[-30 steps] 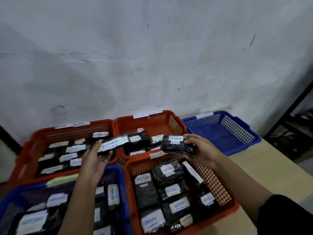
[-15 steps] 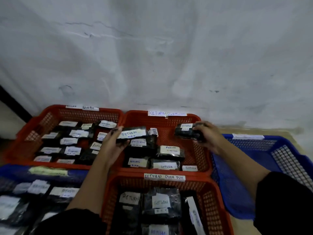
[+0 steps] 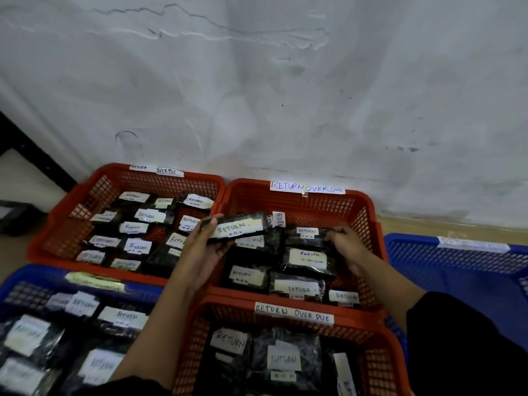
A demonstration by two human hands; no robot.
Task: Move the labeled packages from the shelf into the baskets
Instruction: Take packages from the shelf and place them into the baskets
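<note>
Red plastic baskets [image 3: 368, 221] already hold many black wrapped packages, and each hand has fingers curled round one more, the left hand [image 3: 205, 250] holding a long black labeled package [image 3: 240, 228] and the right hand [image 3: 347, 247] lowering a small black labeled package [image 3: 307, 234], while the blue plastic basket [image 3: 457, 261] looks bare inside.

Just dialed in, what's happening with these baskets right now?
A person is sorting black packages with white RETURN labels into baskets. The left hand holds one labeled package above the far red basket tagged RETURN OVERDUE. The right hand is down inside that basket, fingers on a second package among those lying there. The blue basket on the right looks empty.
</note>
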